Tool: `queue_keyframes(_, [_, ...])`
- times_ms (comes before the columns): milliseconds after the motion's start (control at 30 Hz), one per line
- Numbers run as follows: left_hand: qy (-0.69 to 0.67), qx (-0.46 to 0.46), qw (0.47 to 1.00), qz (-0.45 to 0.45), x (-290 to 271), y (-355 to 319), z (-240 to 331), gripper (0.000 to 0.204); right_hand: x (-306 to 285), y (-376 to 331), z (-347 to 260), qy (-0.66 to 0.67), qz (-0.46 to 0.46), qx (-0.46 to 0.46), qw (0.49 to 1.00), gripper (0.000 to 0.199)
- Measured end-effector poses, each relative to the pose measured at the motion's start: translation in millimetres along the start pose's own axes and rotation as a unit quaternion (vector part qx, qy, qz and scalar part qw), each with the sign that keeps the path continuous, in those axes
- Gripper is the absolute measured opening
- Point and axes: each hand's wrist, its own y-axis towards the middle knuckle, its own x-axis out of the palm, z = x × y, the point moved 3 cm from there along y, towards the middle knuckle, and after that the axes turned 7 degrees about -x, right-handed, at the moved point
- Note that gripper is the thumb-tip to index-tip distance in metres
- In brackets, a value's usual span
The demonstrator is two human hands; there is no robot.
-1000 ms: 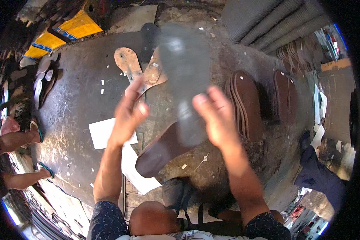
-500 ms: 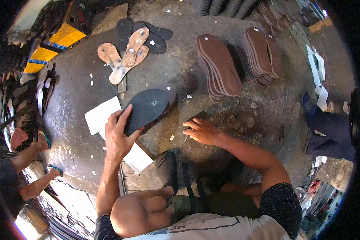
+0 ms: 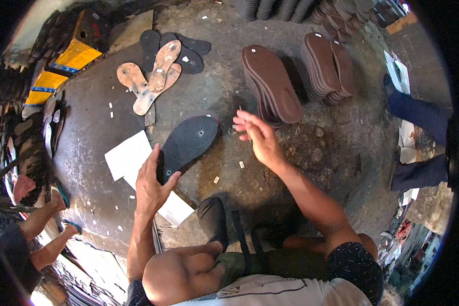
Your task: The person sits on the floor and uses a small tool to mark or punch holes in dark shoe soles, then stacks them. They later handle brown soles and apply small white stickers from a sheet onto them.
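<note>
My left hand [image 3: 152,181] grips the narrow end of a black shoe sole [image 3: 189,140], fingers along one edge and thumb on the other. The sole has a textured face with a small pale hole mark near its wide end. Beyond that end, my right hand [image 3: 261,140] is raised off the floor, its fingers partly curled. A thin, slender tool [image 3: 240,108] shows at its fingertips; its exact kind is unclear. Close to the right hand stands a stack of brown soles [image 3: 271,84]. White paper sheets [image 3: 129,154] lie beside and partly behind my left hand.
Tan sole-shaped templates [image 3: 149,84] and black soles [image 3: 190,60] overlap at the far left. Another brown sole stack [image 3: 324,64] stands far right. Yellow-and-black boxes [image 3: 76,56] line the left. Another person's legs [image 3: 48,214] show at left; dark-trousered legs [image 3: 418,115] at right.
My right hand has lifted and moved forward, turning its fingers upward. The black sole has shifted, and the brown sole that showed behind it is now covered. The view has moved slightly.
</note>
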Motion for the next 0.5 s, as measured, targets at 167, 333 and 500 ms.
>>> queue_keyframes(167, [-0.021,-0.021,0.999,0.026,3,6,8,0.094,4,19,-4,0.006,0.013,-0.024,1.0,0.035])
queue_keyframes(333, [-0.012,-0.028,0.999,0.022,7,7,5,0.097,9,29,-18,-0.058,0.041,0.001,0.997,0.031])
queue_keyframes(500, [-0.013,-0.045,0.999,0.005,8,2,6,0.101,13,32,-19,0.037,0.06,-0.026,0.997,0.024])
